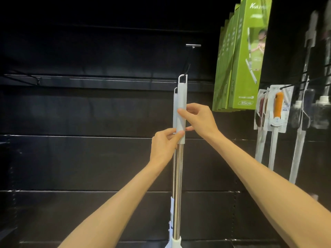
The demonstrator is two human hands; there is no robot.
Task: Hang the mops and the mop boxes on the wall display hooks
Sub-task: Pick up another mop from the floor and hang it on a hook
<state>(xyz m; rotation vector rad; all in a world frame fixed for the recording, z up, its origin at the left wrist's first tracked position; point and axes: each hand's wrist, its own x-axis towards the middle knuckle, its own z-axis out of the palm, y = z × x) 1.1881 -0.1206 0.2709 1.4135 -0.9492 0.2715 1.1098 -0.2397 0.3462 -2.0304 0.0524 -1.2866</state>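
Mop (181, 111): upright, pale sleeve pinched in both my hands, left hand (163, 146) low, right hand (198, 119) above. A second mop sits just behind. Hook (193, 45) above grip. Lift straight, keep loop square, thread it on.

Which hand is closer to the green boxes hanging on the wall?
Right. The right hand grips the mop handle just below and left of the green boxes; the left hand holds the handle lower and farther left.
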